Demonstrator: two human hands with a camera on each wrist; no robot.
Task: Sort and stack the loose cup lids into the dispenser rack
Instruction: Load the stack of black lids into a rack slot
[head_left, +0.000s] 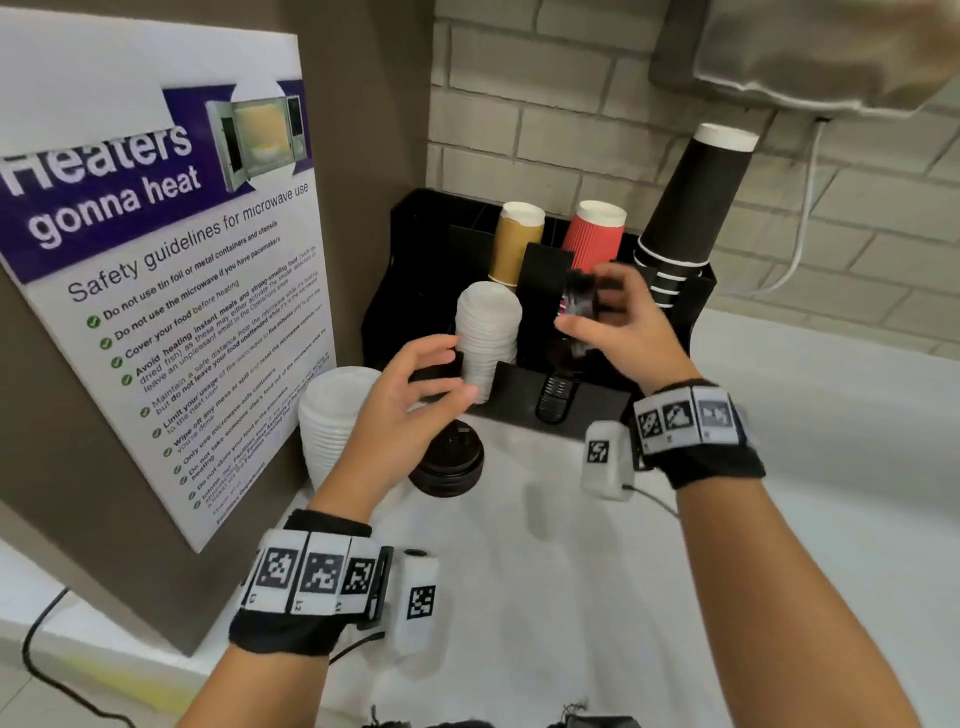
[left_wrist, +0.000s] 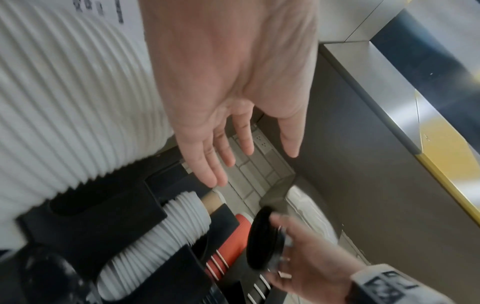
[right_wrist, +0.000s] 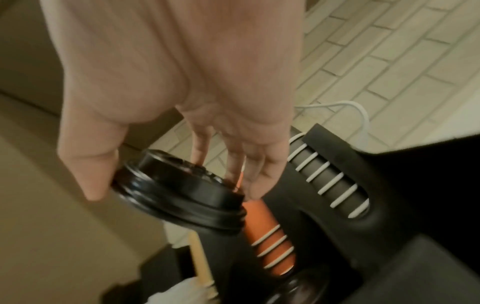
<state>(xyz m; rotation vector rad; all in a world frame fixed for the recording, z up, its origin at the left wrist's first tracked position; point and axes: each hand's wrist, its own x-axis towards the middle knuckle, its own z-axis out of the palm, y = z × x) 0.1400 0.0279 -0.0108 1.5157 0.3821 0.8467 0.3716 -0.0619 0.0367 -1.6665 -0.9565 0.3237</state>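
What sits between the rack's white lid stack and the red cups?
In the head view, the brown cups and a black rack divider lie between the white lid stack and the red cups.

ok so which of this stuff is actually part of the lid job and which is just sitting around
Part of the job:
- black lids held in the right hand
- left hand, holding nothing
- loose black lids on the counter
- loose white lids
- racked white lids
- dispenser rack

Just lying about:
- cup stacks
- microwave poster
- white cable
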